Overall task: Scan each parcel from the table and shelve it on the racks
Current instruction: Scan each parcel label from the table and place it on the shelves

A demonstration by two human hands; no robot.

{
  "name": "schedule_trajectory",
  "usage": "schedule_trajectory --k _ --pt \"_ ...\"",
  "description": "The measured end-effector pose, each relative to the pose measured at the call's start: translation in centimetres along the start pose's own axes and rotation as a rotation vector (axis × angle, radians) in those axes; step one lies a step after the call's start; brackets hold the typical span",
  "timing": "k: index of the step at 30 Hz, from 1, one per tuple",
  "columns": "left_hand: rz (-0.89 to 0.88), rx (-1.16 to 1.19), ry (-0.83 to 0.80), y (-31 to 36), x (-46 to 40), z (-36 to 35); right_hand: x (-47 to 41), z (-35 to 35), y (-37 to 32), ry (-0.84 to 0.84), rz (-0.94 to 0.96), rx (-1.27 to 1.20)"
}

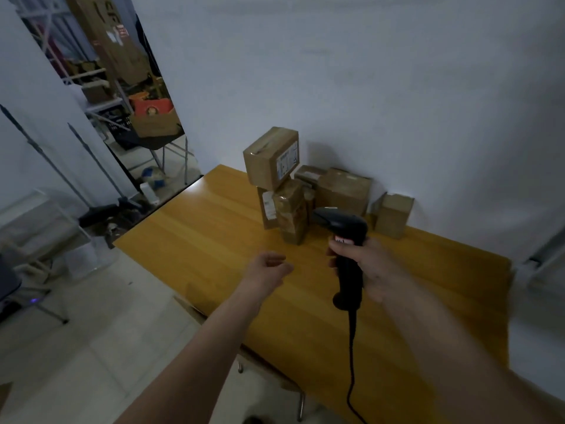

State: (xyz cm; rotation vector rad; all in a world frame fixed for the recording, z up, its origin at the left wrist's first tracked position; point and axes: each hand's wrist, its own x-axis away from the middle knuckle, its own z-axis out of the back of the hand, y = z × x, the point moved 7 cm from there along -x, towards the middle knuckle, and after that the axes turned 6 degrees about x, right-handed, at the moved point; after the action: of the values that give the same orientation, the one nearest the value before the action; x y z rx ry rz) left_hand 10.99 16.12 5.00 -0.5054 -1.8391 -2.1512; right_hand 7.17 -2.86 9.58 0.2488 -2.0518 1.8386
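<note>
With the right hand (367,267) clamped on the barcode scanner (345,240) and the left hand (269,267) loosely curled, holding nothing, reaching toward the parcels against the wall, the tilted top parcel (270,157) could topple off the taped parcel (290,209) if bumped.

**Scanner raised before stacked parcels**

Right hand (371,267) gripping black scanner (347,240) upright above wooden counter (214,228), cord (352,362) trailing down toward the near edge. Left hand (269,267) hovering beside it, loosely curled, holding nothing. Brown parcels (305,191) clustered at far side against white wall (367,71), one tilted atop others.
</note>
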Motion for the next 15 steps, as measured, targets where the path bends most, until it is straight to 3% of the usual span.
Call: schedule_trajectory --k 7,11,15 --pt "-0.162 -0.19 0.044 7.6 -10.1 2.0 -5.7 -3.0 -4.1 0.09 -0.005 -0.034" --pt "-0.287 -0.337 0.173 12.2 -15.8 4.1 -9.0 -5.3 -5.8 0.149 0.001 -0.025" --pt "-0.277 -0.418 0.236 14.9 -20.9 5.1 -11.4 -6.9 -6.4 0.21 0.015 0.004"
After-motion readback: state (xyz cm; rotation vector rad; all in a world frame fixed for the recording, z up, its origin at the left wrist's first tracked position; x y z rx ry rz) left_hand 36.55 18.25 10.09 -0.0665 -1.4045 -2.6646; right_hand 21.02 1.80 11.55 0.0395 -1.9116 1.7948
